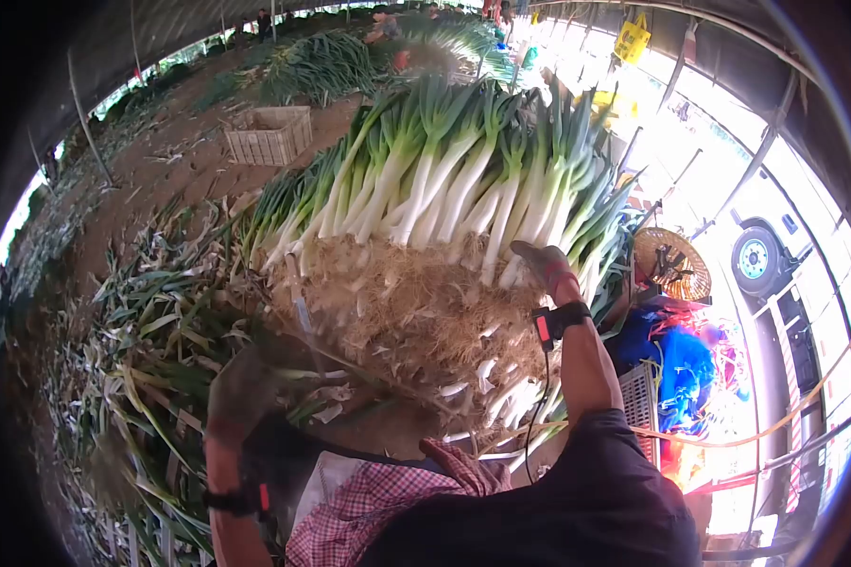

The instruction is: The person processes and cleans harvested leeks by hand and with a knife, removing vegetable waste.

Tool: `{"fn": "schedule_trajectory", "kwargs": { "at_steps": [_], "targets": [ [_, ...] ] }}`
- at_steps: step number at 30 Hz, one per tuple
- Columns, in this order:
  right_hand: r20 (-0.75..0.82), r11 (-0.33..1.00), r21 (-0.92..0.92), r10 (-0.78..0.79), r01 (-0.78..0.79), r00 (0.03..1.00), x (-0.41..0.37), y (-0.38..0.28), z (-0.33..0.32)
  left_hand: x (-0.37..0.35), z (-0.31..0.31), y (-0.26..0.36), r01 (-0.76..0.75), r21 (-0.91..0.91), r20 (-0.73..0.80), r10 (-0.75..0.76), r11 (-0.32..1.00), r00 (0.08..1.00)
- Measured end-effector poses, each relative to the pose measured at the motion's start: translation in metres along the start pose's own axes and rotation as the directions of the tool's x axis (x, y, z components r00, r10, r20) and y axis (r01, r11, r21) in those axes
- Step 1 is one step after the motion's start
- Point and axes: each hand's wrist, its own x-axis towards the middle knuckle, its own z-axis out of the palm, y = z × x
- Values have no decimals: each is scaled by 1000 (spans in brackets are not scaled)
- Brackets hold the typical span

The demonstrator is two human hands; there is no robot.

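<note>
A large pile of leeks point(459, 194) lies before me, green tops pointing away and roots facing me. My right hand point(547, 267), in a greyish glove, reaches onto the white stems at the right of the pile. Its fingers curl over a leek point(512, 276) there. On the left, low over loose trimmed leaves, is my left hand point(241, 383), dark and blurred, so its fingers do not show clearly. Just beyond it a narrow knife-like blade point(300, 302) stands out against the roots; whether the left hand holds it is hidden.
Leaf scraps point(132, 378) cover the ground on the left. A plastic crate point(269, 137) stands behind, near another green heap point(321, 68). At right are a round basket point(671, 263), blue plastic material point(686, 369) and a grey crate point(638, 397). A vehicle wheel point(755, 259) shows outside.
</note>
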Motion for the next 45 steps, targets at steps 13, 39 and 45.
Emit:
{"fn": "schedule_trajectory", "kwargs": {
  "at_steps": [13, 39, 45],
  "targets": [
    [-50, 994, -23, 110, -111, 993, 23, 36, -25, -254, -89, -212, 318, -449, -464, -522, 835, 716],
    [-407, 925, -234, 186, -299, 894, 32, 37, 14, -323, -54, -298, 519, -642, -238, -791, 564, 564],
    [-255, 789, -602, -45, -123, 966, 117, 89, 7, -329, -46, -280, 550, -615, -139, -765, 565, 629]
  ]
}}
